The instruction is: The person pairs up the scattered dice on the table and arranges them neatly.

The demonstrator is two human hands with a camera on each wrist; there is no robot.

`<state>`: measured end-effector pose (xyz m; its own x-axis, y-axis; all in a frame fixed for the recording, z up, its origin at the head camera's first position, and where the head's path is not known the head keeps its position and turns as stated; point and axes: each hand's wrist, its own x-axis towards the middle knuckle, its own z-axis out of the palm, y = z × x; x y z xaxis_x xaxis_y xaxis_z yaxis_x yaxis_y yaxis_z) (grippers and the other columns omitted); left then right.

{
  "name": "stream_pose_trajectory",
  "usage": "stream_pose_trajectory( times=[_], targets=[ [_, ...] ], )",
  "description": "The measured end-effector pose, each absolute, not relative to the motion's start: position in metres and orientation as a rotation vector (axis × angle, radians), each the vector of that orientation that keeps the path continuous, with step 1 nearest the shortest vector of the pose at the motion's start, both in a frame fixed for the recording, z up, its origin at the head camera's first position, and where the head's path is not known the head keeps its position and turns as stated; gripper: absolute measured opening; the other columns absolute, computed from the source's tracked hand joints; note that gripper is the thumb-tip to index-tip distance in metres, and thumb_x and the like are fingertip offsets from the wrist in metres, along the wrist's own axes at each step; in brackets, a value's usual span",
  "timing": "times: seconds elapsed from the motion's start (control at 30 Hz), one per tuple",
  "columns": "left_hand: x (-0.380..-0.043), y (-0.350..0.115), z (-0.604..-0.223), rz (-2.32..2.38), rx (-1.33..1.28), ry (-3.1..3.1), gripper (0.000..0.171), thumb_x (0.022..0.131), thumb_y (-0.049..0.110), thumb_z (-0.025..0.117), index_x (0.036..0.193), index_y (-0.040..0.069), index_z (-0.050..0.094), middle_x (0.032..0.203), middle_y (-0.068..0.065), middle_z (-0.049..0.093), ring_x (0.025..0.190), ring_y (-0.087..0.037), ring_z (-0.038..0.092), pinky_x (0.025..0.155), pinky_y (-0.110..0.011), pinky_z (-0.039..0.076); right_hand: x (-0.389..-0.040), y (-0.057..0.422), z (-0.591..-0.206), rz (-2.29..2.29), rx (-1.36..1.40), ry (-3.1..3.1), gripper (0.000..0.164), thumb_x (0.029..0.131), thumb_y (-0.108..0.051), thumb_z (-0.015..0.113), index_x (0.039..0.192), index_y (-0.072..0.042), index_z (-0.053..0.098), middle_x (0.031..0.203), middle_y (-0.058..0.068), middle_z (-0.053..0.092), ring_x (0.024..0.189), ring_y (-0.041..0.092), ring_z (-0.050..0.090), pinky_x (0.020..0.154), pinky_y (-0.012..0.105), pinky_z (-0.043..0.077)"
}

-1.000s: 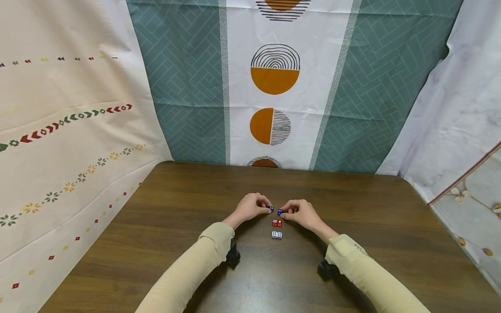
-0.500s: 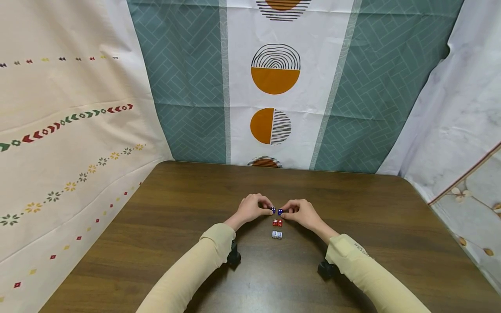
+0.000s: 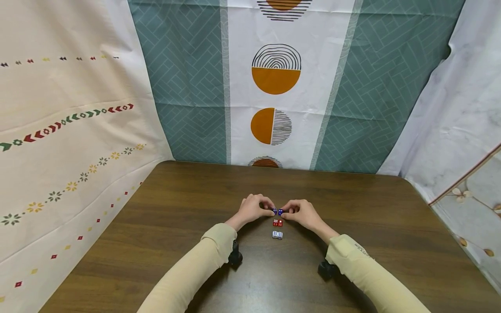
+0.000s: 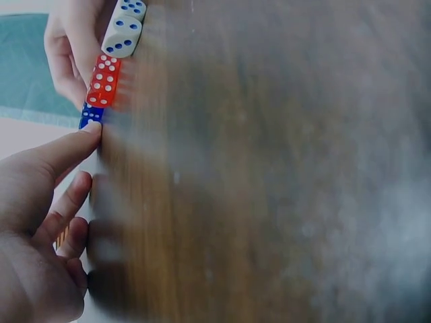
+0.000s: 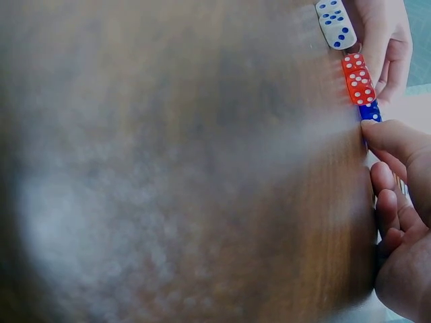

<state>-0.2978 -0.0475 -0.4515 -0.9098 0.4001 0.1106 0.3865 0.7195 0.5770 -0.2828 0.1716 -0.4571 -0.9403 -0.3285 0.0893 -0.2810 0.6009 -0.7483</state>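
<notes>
Near the middle of the table, my left hand point(image 3: 252, 208) pinches a blue die point(image 3: 275, 211) between thumb and fingers. Facing it from the right, my right hand point(image 3: 302, 214) pinches a second blue die point(image 3: 280, 212). A small gap, if any, separates the two; I cannot tell whether they touch. Closer to me lies a pair of red dice point(image 3: 277, 223) side by side, and nearer still a pair of white dice point(image 3: 277, 235) with blue pips. In both wrist views the red dice point(image 4: 104, 82) partly hide the blue ones point(image 5: 371, 112), and thumbs cover some of their faces.
The brown wooden table point(image 3: 188, 187) spreads around both hands. A patterned curtain point(image 3: 188, 87) hangs behind its far edge, with a cream cloth point(image 3: 78, 130) at the left and a pale cloth point(image 3: 450, 130) at the right. Black wrist devices point(image 3: 326, 269) sit under the sleeves.
My left hand has moved slightly right, bringing its blue die close to the other one. The right hand has stayed almost still, and the red and white dice have not moved.
</notes>
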Motion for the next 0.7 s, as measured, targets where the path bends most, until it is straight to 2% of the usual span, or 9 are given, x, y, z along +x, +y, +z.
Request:
stream_pose_trajectory(
  times=[0.7],
  targets=[
    [-0.2963, -0.0431, -0.4526, 0.989, 0.564, 2.877, 0.013, 0.083, 0.037, 0.079, 0.092, 0.029, 0.076, 0.086, 0.006, 0.062, 0.088, -0.015, 0.044, 0.082, -0.038, 0.027, -0.284, 0.1713, -0.4577, -1.272, -0.525, 2.76, 0.009, 0.084, -0.02, 0.078, 0.093, -0.017, 0.077, 0.072, 0.0, 0.06, 0.063, 0.012, 0.048, 0.057, 0.022, 0.037]
  ],
)
